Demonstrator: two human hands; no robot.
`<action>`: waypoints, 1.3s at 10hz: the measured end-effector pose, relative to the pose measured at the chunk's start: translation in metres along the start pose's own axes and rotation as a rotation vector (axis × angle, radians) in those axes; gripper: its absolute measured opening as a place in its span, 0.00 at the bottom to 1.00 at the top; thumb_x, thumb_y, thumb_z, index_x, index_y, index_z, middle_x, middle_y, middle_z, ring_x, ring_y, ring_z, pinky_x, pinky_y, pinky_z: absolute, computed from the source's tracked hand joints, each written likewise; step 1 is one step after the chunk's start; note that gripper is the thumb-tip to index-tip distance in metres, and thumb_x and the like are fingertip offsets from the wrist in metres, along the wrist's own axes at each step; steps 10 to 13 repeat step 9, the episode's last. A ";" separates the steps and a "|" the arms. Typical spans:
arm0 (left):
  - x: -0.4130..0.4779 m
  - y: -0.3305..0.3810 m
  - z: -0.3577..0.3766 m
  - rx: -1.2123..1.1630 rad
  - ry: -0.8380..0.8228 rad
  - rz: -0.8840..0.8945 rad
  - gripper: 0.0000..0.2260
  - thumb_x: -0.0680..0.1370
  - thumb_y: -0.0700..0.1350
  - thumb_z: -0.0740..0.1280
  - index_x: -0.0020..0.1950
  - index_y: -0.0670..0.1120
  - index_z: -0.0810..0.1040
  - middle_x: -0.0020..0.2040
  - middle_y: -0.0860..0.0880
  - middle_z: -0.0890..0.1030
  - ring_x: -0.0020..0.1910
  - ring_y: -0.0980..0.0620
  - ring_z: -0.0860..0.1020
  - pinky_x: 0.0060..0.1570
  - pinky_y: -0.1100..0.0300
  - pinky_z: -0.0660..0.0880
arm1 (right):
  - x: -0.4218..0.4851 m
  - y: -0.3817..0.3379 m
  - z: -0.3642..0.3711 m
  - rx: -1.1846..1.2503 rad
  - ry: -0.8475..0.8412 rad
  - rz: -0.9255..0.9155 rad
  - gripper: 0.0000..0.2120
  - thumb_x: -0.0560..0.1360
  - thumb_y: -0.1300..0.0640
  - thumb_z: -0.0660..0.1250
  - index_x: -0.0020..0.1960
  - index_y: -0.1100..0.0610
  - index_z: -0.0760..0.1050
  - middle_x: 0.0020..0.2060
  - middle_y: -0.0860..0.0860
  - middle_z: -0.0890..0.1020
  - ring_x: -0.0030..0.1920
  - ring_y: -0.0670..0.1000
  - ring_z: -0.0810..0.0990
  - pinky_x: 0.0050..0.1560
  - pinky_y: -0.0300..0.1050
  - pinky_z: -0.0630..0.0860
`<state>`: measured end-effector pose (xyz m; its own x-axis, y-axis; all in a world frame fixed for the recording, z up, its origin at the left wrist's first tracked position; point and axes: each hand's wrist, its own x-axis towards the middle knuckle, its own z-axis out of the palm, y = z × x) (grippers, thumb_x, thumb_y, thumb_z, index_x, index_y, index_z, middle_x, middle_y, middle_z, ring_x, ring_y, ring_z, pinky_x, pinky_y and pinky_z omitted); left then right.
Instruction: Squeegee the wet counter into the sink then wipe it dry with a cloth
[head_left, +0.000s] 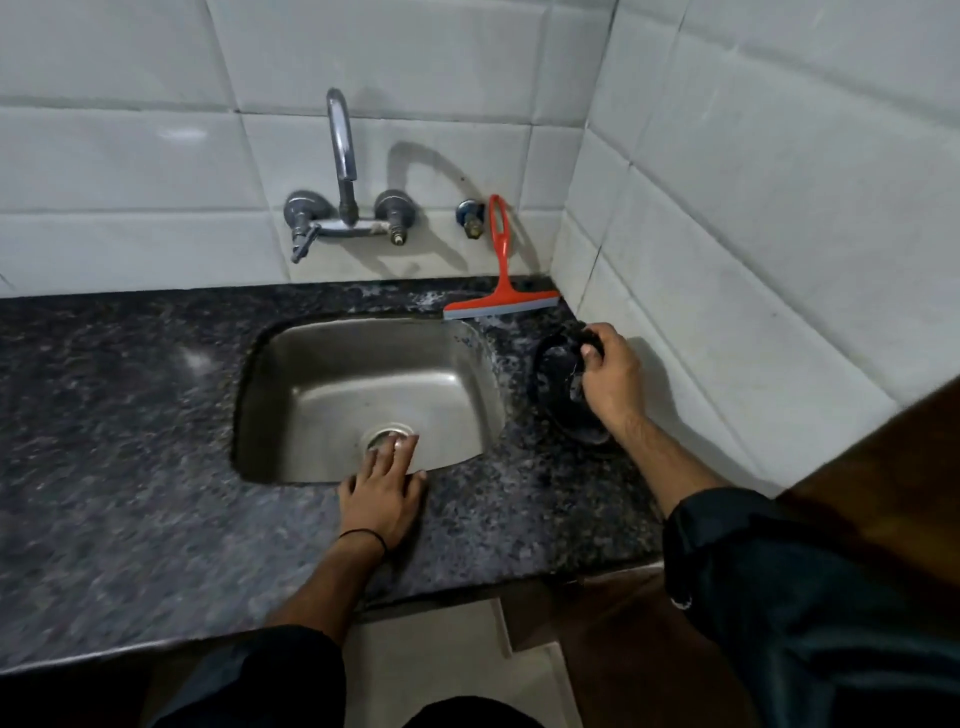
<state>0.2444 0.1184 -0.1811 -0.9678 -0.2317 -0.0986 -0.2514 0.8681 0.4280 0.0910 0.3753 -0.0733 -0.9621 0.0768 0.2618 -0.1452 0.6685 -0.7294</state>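
Observation:
A steel sink (332, 384) is set into the dark speckled granite counter (130, 457). A red squeegee (501, 291) with a grey blade leans against the tiled wall behind the sink's right corner, touched by neither hand. My right hand (610, 379) pinches a dark cloth (558, 382) that lies on the counter right of the sink; my fingers hide part of it. My left hand (384, 491) rests flat on the sink's front rim, fingers spread and reaching over the basin, holding nothing.
A chrome wall tap (343, 171) with two valves arches over the sink, and a small separate valve (471, 218) sits beside the squeegee handle. White tiled walls meet in a corner at the right. The counter's front edge runs near my body.

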 end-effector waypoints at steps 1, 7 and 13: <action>-0.001 -0.003 0.008 0.038 -0.052 -0.043 0.25 0.82 0.60 0.50 0.80 0.60 0.50 0.81 0.53 0.48 0.80 0.50 0.46 0.74 0.49 0.49 | 0.025 0.014 0.005 -0.172 -0.069 -0.074 0.17 0.83 0.56 0.58 0.70 0.58 0.71 0.65 0.58 0.75 0.64 0.60 0.74 0.61 0.49 0.72; 0.049 0.007 -0.079 0.167 0.246 0.004 0.24 0.82 0.58 0.53 0.79 0.54 0.59 0.79 0.50 0.61 0.78 0.48 0.58 0.71 0.46 0.60 | 0.027 0.032 0.037 -0.537 -0.508 -0.036 0.36 0.78 0.29 0.46 0.80 0.48 0.57 0.79 0.52 0.59 0.78 0.55 0.54 0.76 0.61 0.47; 0.088 0.024 -0.177 0.338 0.419 0.198 0.23 0.81 0.56 0.57 0.76 0.53 0.64 0.71 0.51 0.72 0.72 0.47 0.67 0.67 0.48 0.64 | 0.059 -0.078 0.029 -0.441 -0.248 -0.383 0.29 0.80 0.34 0.50 0.69 0.50 0.74 0.66 0.51 0.78 0.68 0.54 0.72 0.70 0.57 0.62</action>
